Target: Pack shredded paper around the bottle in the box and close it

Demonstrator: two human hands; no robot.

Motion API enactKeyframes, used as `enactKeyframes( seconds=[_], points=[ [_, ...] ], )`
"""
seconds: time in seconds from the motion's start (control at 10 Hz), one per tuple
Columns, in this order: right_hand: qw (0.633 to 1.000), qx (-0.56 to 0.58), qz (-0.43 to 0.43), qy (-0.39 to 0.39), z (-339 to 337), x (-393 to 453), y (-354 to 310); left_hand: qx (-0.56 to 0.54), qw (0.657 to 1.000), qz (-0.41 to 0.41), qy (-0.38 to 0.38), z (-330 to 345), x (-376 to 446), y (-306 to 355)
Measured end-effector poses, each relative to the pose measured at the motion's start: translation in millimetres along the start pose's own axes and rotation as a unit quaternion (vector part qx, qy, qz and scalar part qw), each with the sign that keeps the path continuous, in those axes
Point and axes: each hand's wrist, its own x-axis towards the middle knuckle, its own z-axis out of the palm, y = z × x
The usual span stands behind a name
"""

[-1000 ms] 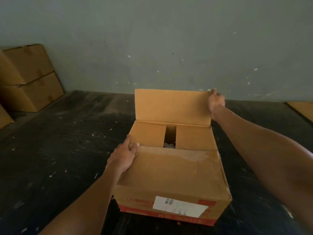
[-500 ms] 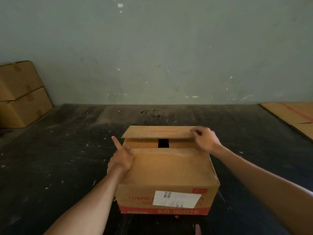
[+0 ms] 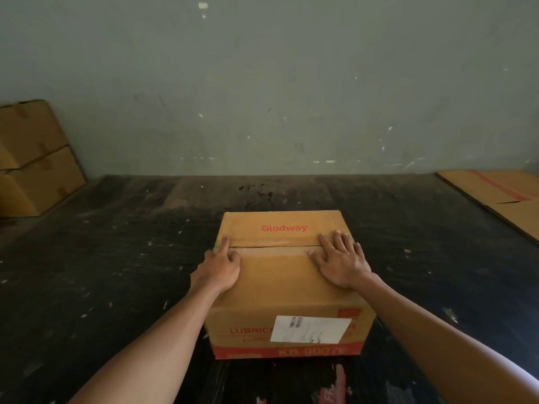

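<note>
A brown cardboard box (image 3: 280, 281) with red print and a white label on its front stands on the dark floor in front of me. Its two top flaps lie flat and meet at a seam across the middle. My left hand (image 3: 218, 266) rests on the near flap at the left end of the seam, index finger stretched onto the far flap. My right hand (image 3: 341, 260) lies flat with spread fingers at the right end of the seam. Neither hand holds anything. The bottle and the shredded paper are hidden inside.
Two stacked cardboard boxes (image 3: 32, 158) stand against the wall at the far left. Flattened cardboard (image 3: 501, 196) lies on the floor at the far right. A grey wall (image 3: 268, 83) rises behind. The dark floor (image 3: 116, 258) is speckled with bits of paper.
The far flap, upright a second ago, came down under my right hand and now lies flat. My right hand went from gripping its edge to lying flat on the seam. The gap is gone.
</note>
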Motion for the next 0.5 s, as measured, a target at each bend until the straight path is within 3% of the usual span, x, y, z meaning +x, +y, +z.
enactKeyframes(
  seconds=[0.2,0.3,0.4,0.5],
  points=[
    [1.0,0.019,0.006,0.008,-5.9,-4.2,-3.9,0.034,0.999,0.019,0.031,0.0,-1.0,6.2],
    [0.991,0.135,0.008,0.019,-10.4,-8.1,0.1,0.069,0.994,0.062,0.052,2.1,-5.6,9.9],
    [0.95,0.299,0.016,0.091,-24.6,-22.9,0.4,0.034,0.979,0.173,0.106,-3.3,-25.0,18.5],
    [0.921,0.354,-0.039,0.156,-25.0,-75.2,-7.4,-0.126,0.95,0.259,0.124,-0.2,-89.9,12.1]
  ],
)
